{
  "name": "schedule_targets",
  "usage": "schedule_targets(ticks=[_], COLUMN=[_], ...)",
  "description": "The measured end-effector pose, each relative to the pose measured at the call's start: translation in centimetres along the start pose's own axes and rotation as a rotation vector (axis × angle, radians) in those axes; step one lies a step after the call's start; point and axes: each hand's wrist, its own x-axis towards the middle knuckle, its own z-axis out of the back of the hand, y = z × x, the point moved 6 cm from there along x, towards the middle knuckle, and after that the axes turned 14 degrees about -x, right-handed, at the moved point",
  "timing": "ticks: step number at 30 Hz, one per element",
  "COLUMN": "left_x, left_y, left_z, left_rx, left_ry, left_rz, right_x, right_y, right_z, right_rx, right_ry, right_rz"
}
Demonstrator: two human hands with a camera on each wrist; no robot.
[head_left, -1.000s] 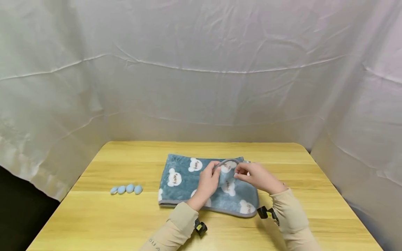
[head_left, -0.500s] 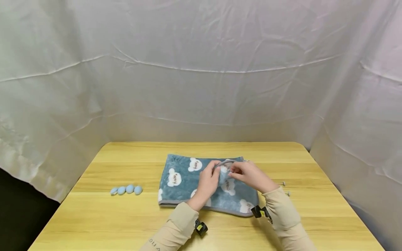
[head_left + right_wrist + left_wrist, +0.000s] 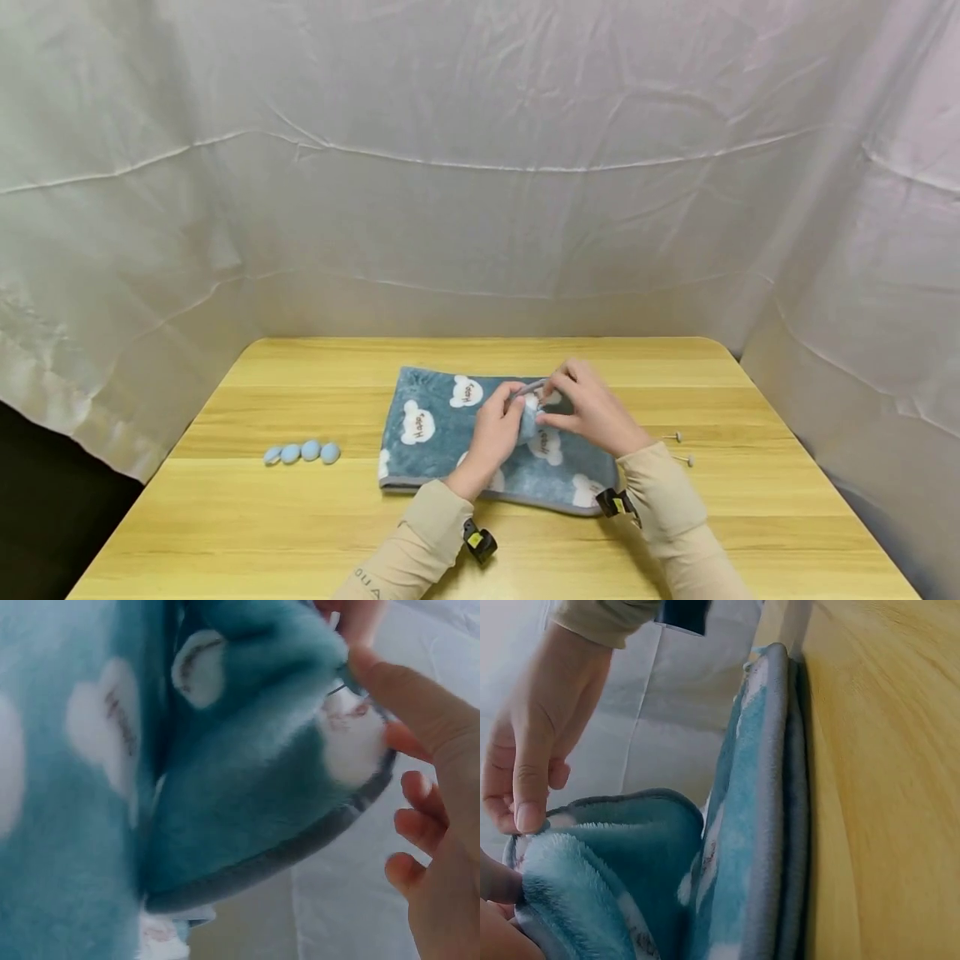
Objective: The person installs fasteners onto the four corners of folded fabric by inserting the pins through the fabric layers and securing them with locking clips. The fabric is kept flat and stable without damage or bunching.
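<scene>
A folded teal blanket (image 3: 442,442) with white bear heads and grey trim lies mid-table. My left hand (image 3: 493,429) pinches a raised fold of its upper layer; in the left wrist view, these fingers (image 3: 499,889) press into the pile. Close beside it, my right hand (image 3: 596,408) has thumb and forefinger at the fold. The right wrist view shows a thin metal pin (image 3: 339,689) at those fingertips, against the cloth, its small bluish head mostly covered. The other fingers of that hand are loosely bent. How deep the pin sits in the fabric is hidden.
Several round light-blue caps (image 3: 311,451) sit in a row on the wooden table (image 3: 225,525), left of the blanket. Two more pins, an upper pin (image 3: 678,437) and a lower pin (image 3: 690,460), lie right of my right forearm. Pale curtains (image 3: 480,233) surround the table.
My right hand has moved left to the fold beside my left hand, and the two pins on the table have come into view. My left hand keeps its grip.
</scene>
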Motion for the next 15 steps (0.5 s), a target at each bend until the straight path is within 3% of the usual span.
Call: schedule_targets(ticks=[4,11,15], left_x=[0.0,0.1,0.0], left_y=[-0.1,-0.2,-0.3], left_z=[0.0,-0.2,-0.3], left_rx=[-0.010,0.006,0.015], left_ry=[0.003,0.040,0.057], left_rz=[0.014,-0.042,-0.083], right_x=[0.0,-0.8,-0.9], right_y=[-0.8,-1.6,-1.5], right_z=[-0.6,-2.0,-2.2], right_rx=[0.018,0.226,0.247], right_ry=[0.022,0.285,0.327], right_rz=[-0.085,-0.247,-0.257])
